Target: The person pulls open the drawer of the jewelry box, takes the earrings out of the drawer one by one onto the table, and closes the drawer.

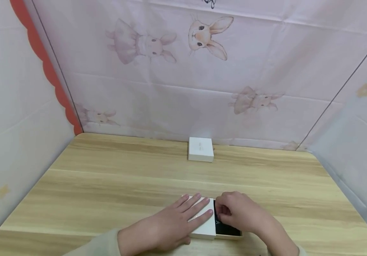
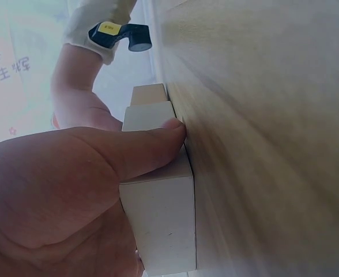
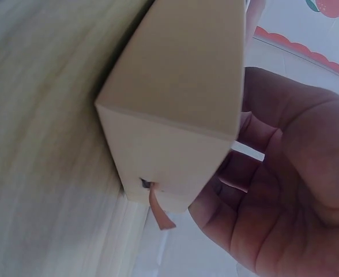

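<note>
A white slide-out box (image 1: 207,227) lies near the front of the table, its drawer (image 1: 229,237) pulled partway out to the right. My left hand (image 1: 177,222) rests on the sleeve with straight, spread fingers on top; its thumb (image 2: 152,147) lies along the near side wall. Over the drawer is my right hand (image 1: 242,211), its fingers curled down at black contents (image 1: 231,229) with a small white mark. I cannot tell whether those fingertips pinch anything. A pinkish ribbon tab (image 3: 161,210) sticks out of a hole in the drawer's end face.
Another white box (image 1: 201,149), closed, stands at the table's back edge by the rabbit-print backdrop (image 1: 170,89). Fabric side walls (image 1: 17,117) flank the wooden table (image 1: 116,185). A small black device (image 2: 132,37) sits on the right wrist.
</note>
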`<state>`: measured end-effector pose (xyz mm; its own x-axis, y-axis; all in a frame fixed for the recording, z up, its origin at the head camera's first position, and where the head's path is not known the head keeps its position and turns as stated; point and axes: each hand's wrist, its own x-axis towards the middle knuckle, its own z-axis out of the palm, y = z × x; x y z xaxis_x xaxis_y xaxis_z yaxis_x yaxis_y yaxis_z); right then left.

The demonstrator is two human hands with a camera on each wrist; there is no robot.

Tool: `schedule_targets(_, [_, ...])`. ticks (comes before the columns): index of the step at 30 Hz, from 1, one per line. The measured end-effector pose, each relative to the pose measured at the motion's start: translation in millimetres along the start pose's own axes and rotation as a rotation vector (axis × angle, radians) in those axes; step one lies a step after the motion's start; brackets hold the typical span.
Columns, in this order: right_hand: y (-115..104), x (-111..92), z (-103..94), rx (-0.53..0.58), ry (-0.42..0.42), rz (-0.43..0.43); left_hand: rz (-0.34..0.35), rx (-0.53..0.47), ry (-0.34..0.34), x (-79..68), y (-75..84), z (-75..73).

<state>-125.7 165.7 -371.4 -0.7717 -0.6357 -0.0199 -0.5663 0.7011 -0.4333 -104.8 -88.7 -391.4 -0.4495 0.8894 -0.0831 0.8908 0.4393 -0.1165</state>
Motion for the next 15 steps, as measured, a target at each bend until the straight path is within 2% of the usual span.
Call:
schedule_targets(6, [-1.6, -0.3, -1.3, -0.003, -0.002, 0.010, -0.006, 0.019, 0.024, 0.0, 0.6, 1.1])
schedule_targets(15, [-1.7, -1.2, -0.9, -0.006, -0.003, 0.017, -0.001, 0.008, 0.009, 1.4, 0.0, 2.2])
